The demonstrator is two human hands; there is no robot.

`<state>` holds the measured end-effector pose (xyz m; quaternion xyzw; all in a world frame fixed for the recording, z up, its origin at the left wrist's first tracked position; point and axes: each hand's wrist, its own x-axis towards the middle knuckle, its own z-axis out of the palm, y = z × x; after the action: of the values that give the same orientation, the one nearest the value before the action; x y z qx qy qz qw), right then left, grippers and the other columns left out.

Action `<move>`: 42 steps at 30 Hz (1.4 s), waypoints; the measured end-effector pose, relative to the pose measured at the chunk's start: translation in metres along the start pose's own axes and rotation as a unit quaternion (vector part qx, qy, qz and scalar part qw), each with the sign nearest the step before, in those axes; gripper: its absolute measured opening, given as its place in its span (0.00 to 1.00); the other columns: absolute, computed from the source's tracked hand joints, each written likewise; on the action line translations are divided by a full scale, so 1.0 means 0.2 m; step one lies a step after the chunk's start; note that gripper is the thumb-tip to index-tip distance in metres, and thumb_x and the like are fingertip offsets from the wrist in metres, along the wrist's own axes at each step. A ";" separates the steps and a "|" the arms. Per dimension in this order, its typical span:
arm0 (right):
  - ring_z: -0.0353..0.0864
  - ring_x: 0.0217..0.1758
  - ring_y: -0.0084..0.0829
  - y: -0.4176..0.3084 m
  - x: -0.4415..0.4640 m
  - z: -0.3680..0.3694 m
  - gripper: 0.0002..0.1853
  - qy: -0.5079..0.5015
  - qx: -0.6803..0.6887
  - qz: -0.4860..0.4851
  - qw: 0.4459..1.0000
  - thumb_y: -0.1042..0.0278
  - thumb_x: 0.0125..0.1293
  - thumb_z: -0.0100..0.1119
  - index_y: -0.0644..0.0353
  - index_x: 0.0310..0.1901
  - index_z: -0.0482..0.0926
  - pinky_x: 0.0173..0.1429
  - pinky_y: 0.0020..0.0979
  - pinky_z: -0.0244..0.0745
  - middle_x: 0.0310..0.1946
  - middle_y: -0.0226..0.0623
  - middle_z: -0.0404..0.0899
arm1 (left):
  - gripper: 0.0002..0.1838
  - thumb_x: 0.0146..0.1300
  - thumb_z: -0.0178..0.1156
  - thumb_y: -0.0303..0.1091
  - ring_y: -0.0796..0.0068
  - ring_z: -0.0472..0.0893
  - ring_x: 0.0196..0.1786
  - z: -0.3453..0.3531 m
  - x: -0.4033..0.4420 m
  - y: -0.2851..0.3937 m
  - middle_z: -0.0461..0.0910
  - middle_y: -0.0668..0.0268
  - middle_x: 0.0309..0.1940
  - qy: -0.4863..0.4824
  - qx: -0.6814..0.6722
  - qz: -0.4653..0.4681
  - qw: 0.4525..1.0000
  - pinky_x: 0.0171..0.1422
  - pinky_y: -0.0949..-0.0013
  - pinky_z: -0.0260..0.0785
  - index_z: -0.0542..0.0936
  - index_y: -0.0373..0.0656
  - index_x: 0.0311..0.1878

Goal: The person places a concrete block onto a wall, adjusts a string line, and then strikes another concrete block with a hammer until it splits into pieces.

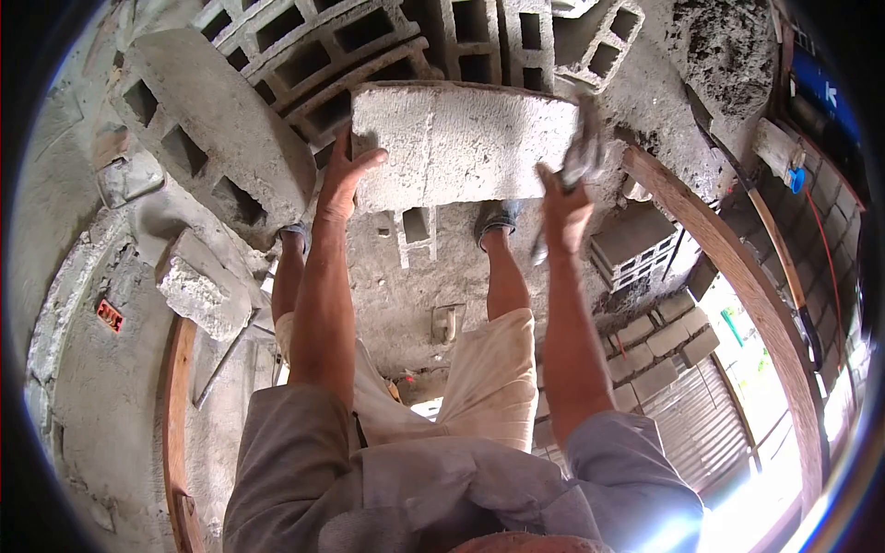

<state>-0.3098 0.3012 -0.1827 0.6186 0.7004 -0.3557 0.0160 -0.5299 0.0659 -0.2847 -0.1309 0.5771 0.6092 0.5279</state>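
Note:
In the head view a long grey concrete block [466, 146] is held in front of me, its broad rough face toward the camera. My left hand [344, 184] grips its left end, thumb over the face. At the right end, my right hand [564, 207] is wrapped round a tool [585, 147], smeared by motion, whose exact kind I cannot make out. That hand is close to the block's lower right corner; whether it touches the block is unclear.
Hollow blocks [323, 51] stand close together behind the held one. Another large block [217, 129] leans at the left. A wooden beam [737, 267] curves down the right side, near stacked blocks [636, 249]. A broken block [198, 286] lies at the left.

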 end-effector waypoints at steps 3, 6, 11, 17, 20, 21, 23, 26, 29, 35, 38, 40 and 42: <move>0.75 0.33 0.29 0.05 0.38 -0.12 0.27 0.075 0.001 0.084 0.994 0.50 0.53 0.73 0.67 0.42 0.80 0.41 0.33 0.72 0.34 0.39 0.81 | 0.48 0.46 0.75 0.40 0.64 0.71 0.61 0.05 -0.03 0.05 0.70 0.57 0.61 -0.004 0.013 0.045 0.999 0.66 0.61 0.64 0.62 0.43 0.71; 0.76 0.43 0.30 0.30 0.70 -0.09 0.28 0.042 0.220 0.135 0.965 0.51 0.55 0.72 0.66 0.50 0.79 0.51 0.33 0.70 0.46 0.38 0.80 | 0.50 0.53 0.70 0.57 0.63 0.69 0.65 0.05 -0.04 0.06 0.67 0.57 0.66 0.013 -0.057 0.007 0.998 0.67 0.60 0.63 0.59 0.44 0.73; 0.77 0.39 0.27 0.37 0.86 0.01 0.22 0.048 0.371 0.198 0.906 0.53 0.56 0.72 0.60 0.45 0.81 0.44 0.29 0.72 0.38 0.29 0.80 | 0.51 0.56 0.58 0.72 0.63 0.68 0.67 0.08 0.01 0.13 0.70 0.56 0.64 0.056 -0.091 -0.030 0.994 0.69 0.60 0.62 0.66 0.35 0.68; 0.74 0.30 0.27 0.08 0.58 -0.26 0.18 0.055 0.521 0.164 0.836 0.48 0.63 0.64 0.54 0.32 0.72 0.41 0.31 0.72 0.25 0.29 0.72 | 0.50 0.59 0.45 0.78 0.64 0.75 0.59 0.27 -0.06 0.54 0.77 0.54 0.53 0.103 0.013 0.126 0.987 0.67 0.59 0.64 0.71 0.35 0.62; 0.73 0.29 0.25 0.22 0.54 -0.24 0.19 0.050 0.543 0.139 0.826 0.46 0.64 0.62 0.53 0.32 0.71 0.36 0.28 0.70 0.24 0.28 0.71 | 0.32 0.63 0.54 0.65 0.70 0.76 0.51 0.25 0.00 0.60 0.78 0.63 0.39 0.010 -0.028 0.245 0.969 0.60 0.64 0.68 0.80 0.39 0.42; 0.73 0.29 0.25 0.23 0.52 -0.22 0.19 0.045 0.559 0.131 0.817 0.45 0.64 0.61 0.53 0.32 0.71 0.35 0.27 0.69 0.24 0.28 0.72 | 0.29 0.63 0.58 0.62 0.71 0.76 0.51 0.26 0.03 0.56 0.79 0.64 0.40 0.037 -0.029 0.278 0.959 0.59 0.66 0.67 0.80 0.40 0.41; 0.75 0.32 0.25 0.25 0.52 -0.16 0.19 0.041 0.544 0.132 0.828 0.46 0.64 0.62 0.56 0.36 0.75 0.37 0.28 0.70 0.28 0.29 0.76 | 0.24 0.62 0.63 0.54 0.72 0.75 0.52 0.26 0.03 0.46 0.79 0.66 0.41 0.171 0.082 0.234 0.954 0.60 0.67 0.67 0.81 0.40 0.45; 0.78 0.38 0.27 0.25 0.50 -0.08 0.20 0.053 0.557 0.176 0.810 0.49 0.63 0.64 0.60 0.42 0.79 0.42 0.31 0.73 0.35 0.31 0.79 | 0.31 0.60 0.68 0.42 0.69 0.74 0.54 0.17 0.04 0.14 0.76 0.65 0.49 0.207 -0.102 0.207 0.951 0.64 0.63 0.64 0.71 0.41 0.63; 0.79 0.46 0.30 0.51 0.48 -0.02 0.23 0.089 0.452 0.173 0.870 0.51 0.61 0.65 0.63 0.47 0.80 0.45 0.36 0.73 0.42 0.33 0.79 | 0.31 0.60 0.68 0.42 0.70 0.72 0.56 0.13 -0.02 -0.07 0.74 0.62 0.54 0.205 -0.117 0.122 0.964 0.64 0.63 0.63 0.71 0.40 0.62; 0.73 0.29 0.28 0.41 0.31 0.07 0.21 0.160 0.256 0.224 0.927 0.52 0.58 0.68 0.67 0.36 0.80 0.33 0.36 0.69 0.25 0.35 0.75 | 0.26 0.59 0.68 0.44 0.71 0.75 0.50 0.10 -0.05 -0.17 0.78 0.63 0.47 0.169 0.073 0.109 0.977 0.60 0.66 0.65 0.75 0.39 0.56; 0.76 0.27 0.33 0.26 0.04 0.07 0.22 0.181 -0.060 0.041 0.981 0.55 0.61 0.68 0.68 0.42 0.75 0.33 0.37 0.73 0.24 0.40 0.77 | 0.33 0.58 0.69 0.45 0.71 0.74 0.54 0.06 -0.01 -0.08 0.76 0.62 0.52 0.131 0.080 0.105 0.983 0.63 0.65 0.63 0.70 0.39 0.62; 0.72 0.21 0.23 0.16 -0.17 0.09 0.20 0.083 0.121 0.043 0.988 0.52 0.64 0.66 0.64 0.35 0.75 0.25 0.31 0.68 0.23 0.33 0.78 | 0.45 0.57 0.70 0.48 0.68 0.69 0.62 0.01 0.02 0.00 0.69 0.59 0.62 0.065 0.069 0.061 0.994 0.69 0.63 0.59 0.57 0.40 0.70; 0.70 0.24 0.17 0.06 -0.31 0.12 0.14 -0.043 0.159 0.100 0.981 0.59 0.63 0.67 0.62 0.35 0.77 0.26 0.26 0.66 0.24 0.28 0.78 | 0.48 0.56 0.70 0.51 0.66 0.67 0.65 0.04 0.02 0.07 0.67 0.57 0.65 0.052 0.104 0.050 0.992 0.70 0.62 0.57 0.55 0.40 0.72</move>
<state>-0.2941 0.2360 -0.1773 0.6645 0.5679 -0.4854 -0.0165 -0.5385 0.0789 -0.2783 -0.0779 0.6699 0.5642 0.4762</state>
